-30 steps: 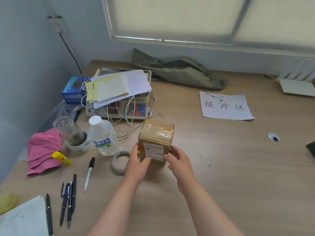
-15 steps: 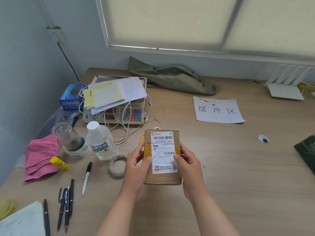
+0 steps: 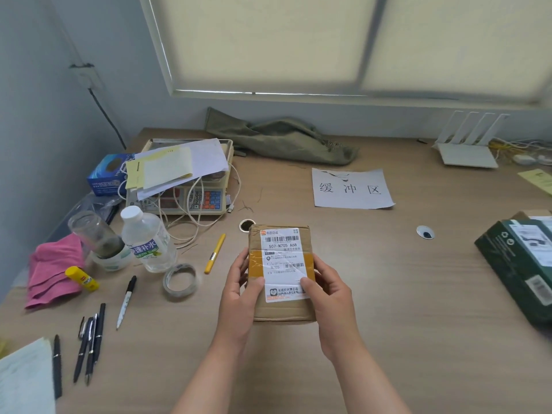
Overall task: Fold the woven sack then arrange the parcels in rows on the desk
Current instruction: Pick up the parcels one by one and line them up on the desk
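Observation:
A small brown cardboard parcel (image 3: 280, 309) with a white shipping label facing up is held over the middle of the wooden desk (image 3: 403, 294). My left hand (image 3: 239, 297) grips its left side and my right hand (image 3: 331, 297) grips its right side, thumbs on the label. The olive-green woven sack (image 3: 283, 138) lies crumpled at the back of the desk under the window. A dark green boxed parcel (image 3: 519, 264) lies at the right edge, partly cut off.
A weighing scale (image 3: 185, 198) under papers and cables stands back left. A water bottle (image 3: 146, 240), glass jar (image 3: 95, 234), tape roll (image 3: 180, 282), several pens (image 3: 89, 345), a yellow pen (image 3: 215, 253), a pink cloth (image 3: 53, 270) crowd the left. A printed sign sheet (image 3: 351, 189) and white router (image 3: 466, 144) lie farther back.
The parcel stood on its end on the desk; both hands lifted it, tipped its label face up and drew it toward me. A yellow pen and a desk hole where it stood came into sight.

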### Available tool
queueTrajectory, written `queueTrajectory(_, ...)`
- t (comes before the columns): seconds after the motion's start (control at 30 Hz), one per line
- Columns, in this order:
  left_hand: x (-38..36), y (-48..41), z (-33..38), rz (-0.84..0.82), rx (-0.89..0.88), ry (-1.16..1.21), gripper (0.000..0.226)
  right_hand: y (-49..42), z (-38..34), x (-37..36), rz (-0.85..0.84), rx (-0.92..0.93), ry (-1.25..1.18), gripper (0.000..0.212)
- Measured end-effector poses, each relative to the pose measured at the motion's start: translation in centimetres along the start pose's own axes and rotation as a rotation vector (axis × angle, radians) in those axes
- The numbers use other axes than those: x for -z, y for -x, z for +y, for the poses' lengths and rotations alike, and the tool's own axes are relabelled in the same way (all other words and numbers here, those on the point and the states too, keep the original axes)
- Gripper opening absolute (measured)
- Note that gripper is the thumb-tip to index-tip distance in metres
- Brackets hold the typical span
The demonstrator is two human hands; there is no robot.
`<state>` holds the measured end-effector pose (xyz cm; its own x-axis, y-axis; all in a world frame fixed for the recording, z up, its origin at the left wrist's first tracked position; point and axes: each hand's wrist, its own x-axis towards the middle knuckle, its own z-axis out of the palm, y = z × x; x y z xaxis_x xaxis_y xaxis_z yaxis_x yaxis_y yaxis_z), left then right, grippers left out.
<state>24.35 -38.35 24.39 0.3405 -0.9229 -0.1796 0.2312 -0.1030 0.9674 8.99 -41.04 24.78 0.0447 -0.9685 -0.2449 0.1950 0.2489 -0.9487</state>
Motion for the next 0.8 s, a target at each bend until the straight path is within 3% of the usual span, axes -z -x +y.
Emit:
queueTrajectory(0.43,-20.1,12.3,-3.6,0.004,0.111,-0.027,0.051,6.0,-4.7,22.8,0.05,0.028,-0.024,0.046)
queueTrajectory(0.8,-27.8,14.8,-5.0,-0.148,0.153,-0.105,0.049,8.5,-6.8,30.4,0.2,0.03,-0.061,0.048)
